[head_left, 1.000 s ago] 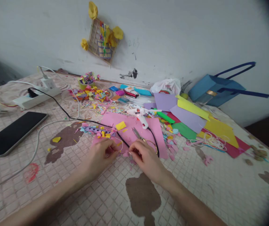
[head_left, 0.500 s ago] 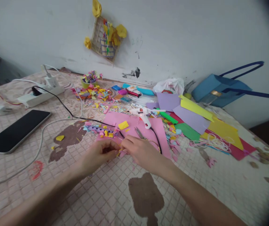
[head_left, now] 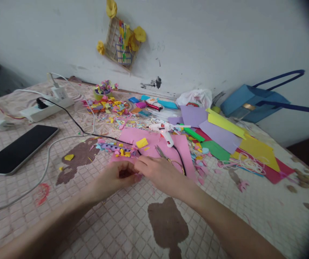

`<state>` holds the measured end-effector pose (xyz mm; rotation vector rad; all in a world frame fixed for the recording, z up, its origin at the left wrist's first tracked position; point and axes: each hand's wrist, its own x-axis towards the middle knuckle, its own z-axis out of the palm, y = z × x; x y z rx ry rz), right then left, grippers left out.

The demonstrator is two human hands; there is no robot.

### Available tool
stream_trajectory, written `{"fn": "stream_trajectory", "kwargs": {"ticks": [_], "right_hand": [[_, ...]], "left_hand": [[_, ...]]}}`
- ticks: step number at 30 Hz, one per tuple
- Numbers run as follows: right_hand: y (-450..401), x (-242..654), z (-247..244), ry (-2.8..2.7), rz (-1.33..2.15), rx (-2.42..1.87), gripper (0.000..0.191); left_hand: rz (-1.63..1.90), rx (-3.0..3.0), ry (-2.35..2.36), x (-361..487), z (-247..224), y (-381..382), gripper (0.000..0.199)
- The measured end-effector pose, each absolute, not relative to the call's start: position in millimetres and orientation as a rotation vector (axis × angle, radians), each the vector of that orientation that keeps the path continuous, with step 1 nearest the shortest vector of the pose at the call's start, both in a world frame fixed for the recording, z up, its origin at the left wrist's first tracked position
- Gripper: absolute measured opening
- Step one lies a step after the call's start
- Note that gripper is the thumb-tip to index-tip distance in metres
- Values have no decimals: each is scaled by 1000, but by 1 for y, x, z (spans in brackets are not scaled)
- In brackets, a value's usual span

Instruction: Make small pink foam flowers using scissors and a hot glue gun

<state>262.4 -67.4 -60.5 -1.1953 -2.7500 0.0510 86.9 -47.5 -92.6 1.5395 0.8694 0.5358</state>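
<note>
- Pink sheet [head_left: 131, 135]: supports the gun and scissors; dragging it could shift both.
- Left hand [head_left: 115, 180]: curled, pinching a small pink piece. Right hand [head_left: 164, 174]: curled, touching left; its hold cannot be told.
- Glue gun [head_left: 166, 136]: cord snag could topple it.
- Scissors [head_left: 160, 151]: sideways knuckles could strike them.
- Small pink piece [head_left: 138, 176]: between fingertips; overpinching could crease it.

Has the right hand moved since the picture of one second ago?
Yes. Judged against the glue gun, the right hand has moved leftward, closer to the left hand.
</note>
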Motion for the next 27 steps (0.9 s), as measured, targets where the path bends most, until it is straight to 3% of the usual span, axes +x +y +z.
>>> {"fn": "stream_trajectory", "kwargs": {"ticks": [12,18,23,27], "right_hand": [[-79,302,-68,-2118,308,-1481,12],[-64,336,-91,-1790,126,-1685,9],[-19,354,-99,-1754,44,-1679,30],[16,352,-102,-1829,95,-1665,25]], "left_hand": [[595,1461,960,87,-90,-48,15],[599,1515,986,85,-92,-48,16],[592,1564,1008,84,-95,-49,15],[605,1632,1025,83,-94,-49,14]]}}
